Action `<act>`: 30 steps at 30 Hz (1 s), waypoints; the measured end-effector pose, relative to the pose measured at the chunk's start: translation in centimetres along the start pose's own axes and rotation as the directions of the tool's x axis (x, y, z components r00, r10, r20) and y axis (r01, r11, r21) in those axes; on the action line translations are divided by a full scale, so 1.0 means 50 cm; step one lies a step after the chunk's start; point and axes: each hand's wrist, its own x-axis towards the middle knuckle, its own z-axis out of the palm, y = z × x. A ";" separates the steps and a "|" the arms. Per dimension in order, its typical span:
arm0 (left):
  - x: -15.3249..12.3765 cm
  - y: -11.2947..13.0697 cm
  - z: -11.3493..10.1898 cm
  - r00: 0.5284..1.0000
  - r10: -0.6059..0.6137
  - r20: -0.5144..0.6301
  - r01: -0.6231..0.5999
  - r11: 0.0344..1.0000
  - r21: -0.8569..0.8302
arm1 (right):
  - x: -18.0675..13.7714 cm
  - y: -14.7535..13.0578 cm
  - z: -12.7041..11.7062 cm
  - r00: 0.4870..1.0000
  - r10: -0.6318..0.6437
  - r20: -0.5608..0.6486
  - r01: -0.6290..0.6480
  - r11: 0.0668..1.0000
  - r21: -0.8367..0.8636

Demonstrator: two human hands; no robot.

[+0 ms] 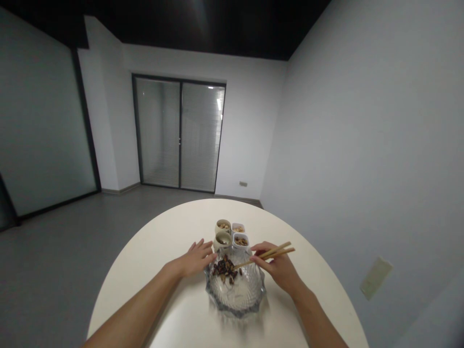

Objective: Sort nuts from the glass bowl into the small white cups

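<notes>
A clear cut-glass bowl sits on the round white table with a heap of dark nuts or beans at its far side. My right hand is closed on a pair of wooden chopsticks, whose tips reach into the dark heap. My left hand lies flat with fingers stretched out, touching the bowl's left rim. Just beyond the bowl stand several small cups: two round ones and two square white ones, each holding sorted pieces.
The table's curved edge runs close to the white wall on the right. Grey floor lies to the left, with glass sliding doors at the back of the room.
</notes>
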 end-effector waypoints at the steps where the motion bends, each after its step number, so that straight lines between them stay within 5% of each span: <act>1: -0.001 0.001 -0.001 1.000 -0.002 0.000 0.002 1.000 0.001 | 0.000 0.001 0.001 1.000 -0.001 -0.005 0.001 1.000 0.004; 13: 0.001 -0.004 0.005 1.000 0.004 -0.015 -0.004 1.000 0.004 | 0.006 -0.010 -0.001 0.995 -0.090 -0.030 0.089 0.996 -0.030; 24: -0.003 0.000 0.002 1.000 -0.020 0.012 0.020 1.000 0.022 | 0.009 -0.008 0.034 0.902 -0.225 -0.369 0.256 0.966 0.036; 30: 0.003 -0.005 0.008 1.000 -0.004 -0.003 0.004 1.000 0.019 | 0.012 -0.004 0.053 0.929 -0.189 -0.318 0.204 0.979 0.015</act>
